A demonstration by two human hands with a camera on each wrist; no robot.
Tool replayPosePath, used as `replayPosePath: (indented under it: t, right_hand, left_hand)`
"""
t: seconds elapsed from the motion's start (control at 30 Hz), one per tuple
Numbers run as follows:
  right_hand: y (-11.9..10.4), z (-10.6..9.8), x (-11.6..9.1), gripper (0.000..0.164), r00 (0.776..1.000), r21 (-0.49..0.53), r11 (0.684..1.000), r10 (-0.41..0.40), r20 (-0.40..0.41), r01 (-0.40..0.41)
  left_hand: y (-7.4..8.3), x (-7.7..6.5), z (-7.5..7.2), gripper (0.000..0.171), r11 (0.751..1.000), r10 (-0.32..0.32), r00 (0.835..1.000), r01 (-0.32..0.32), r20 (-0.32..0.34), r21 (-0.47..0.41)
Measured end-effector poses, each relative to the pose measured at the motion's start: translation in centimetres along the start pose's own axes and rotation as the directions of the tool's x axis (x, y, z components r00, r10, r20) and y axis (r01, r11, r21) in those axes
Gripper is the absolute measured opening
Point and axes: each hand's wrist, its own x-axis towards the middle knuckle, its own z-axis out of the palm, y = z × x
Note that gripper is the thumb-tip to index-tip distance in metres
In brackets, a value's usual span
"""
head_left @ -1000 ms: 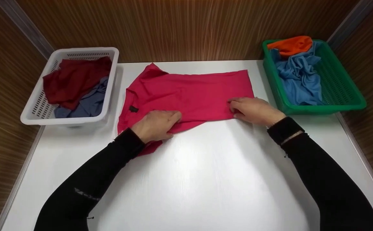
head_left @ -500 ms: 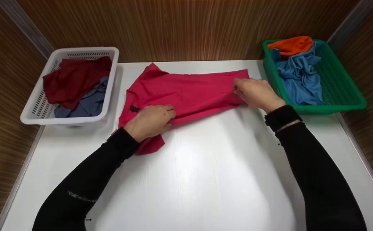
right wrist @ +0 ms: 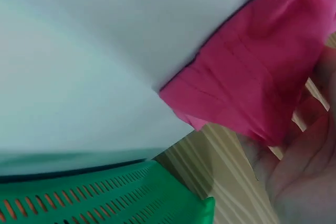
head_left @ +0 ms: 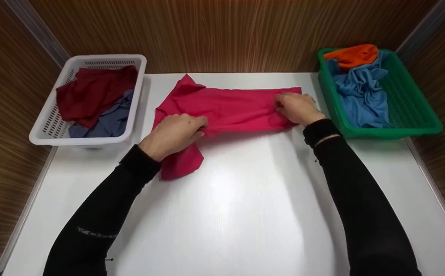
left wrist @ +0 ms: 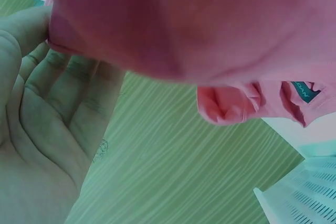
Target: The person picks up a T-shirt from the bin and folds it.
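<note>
We see the pink shirt (head_left: 238, 105) on the far middle of the white table (head_left: 238, 214). The left hand (head_left: 176, 132) and right hand (head_left: 297, 107) are apart, each pinching its cloth. We think it is part folded: it lies narrow, but a sleeve (head_left: 182, 163) sticks out at the near left. The white basket (head_left: 80, 142) on the left and green basket (head_left: 391, 133) on the right aren't in the way.

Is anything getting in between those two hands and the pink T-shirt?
No, nothing visible. The left hand and right hand both grip the pink T-shirt directly, and the white basket and green basket stand off to its sides.
</note>
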Motion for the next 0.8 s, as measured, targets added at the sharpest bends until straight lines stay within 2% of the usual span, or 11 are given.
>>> replayPosePath:
  t: [0.13, 0.23, 0.33, 0.4, 0.5, 0.6, 0.7, 0.8]
  right_hand:
    - [-0.4, -0.3, -1.4, 0.024, 0.993, -0.005, 0.997, -0.078, -0.088, 0.077]
    - [-1.2, -0.3, -2.9, 0.024, 0.975, -0.027, 0.985, -0.173, -0.142, 0.171]
    - [-1.8, 0.3, -4.3, 0.027, 0.954, -0.042, 0.967, -0.254, -0.158, 0.251]
    - [-2.0, 1.1, -4.9, 0.032, 0.948, -0.062, 0.960, -0.280, -0.148, 0.274]
    - [-1.8, 2.3, -5.3, 0.039, 0.955, -0.100, 0.962, -0.267, -0.133, 0.255]
    - [-1.4, 2.7, -5.2, 0.036, 0.968, -0.125, 0.972, -0.215, -0.132, 0.199]
    - [-1.0, 1.8, -5.1, 0.029, 0.975, -0.100, 0.985, -0.156, -0.156, 0.141]
    - [-0.8, 0.0, -5.0, 0.026, 0.978, -0.051, 0.995, -0.093, -0.188, 0.085]
  left_hand:
    - [-0.5, 0.3, 0.0, 0.016, 0.998, -0.033, 0.999, 0.032, -0.009, -0.048]
    - [-0.8, 0.5, -0.1, 0.014, 0.994, -0.071, 0.997, 0.070, -0.014, -0.080]
    - [-1.1, 0.6, -0.2, 0.013, 0.989, -0.106, 0.994, 0.104, -0.019, -0.103]
    - [-1.2, 0.8, -0.1, 0.013, 0.987, -0.120, 0.992, 0.116, -0.026, -0.113]
    - [-1.4, 0.9, -0.1, 0.014, 0.985, -0.122, 0.992, 0.117, -0.033, -0.125]
    - [-1.5, 0.9, 0.0, 0.017, 0.985, -0.110, 0.993, 0.104, -0.036, -0.134]
    - [-1.6, 0.8, 0.1, 0.023, 0.984, -0.103, 0.994, 0.097, -0.035, -0.147]
    - [-1.8, 0.7, 0.3, 0.030, 0.982, -0.104, 0.994, 0.098, -0.029, -0.159]
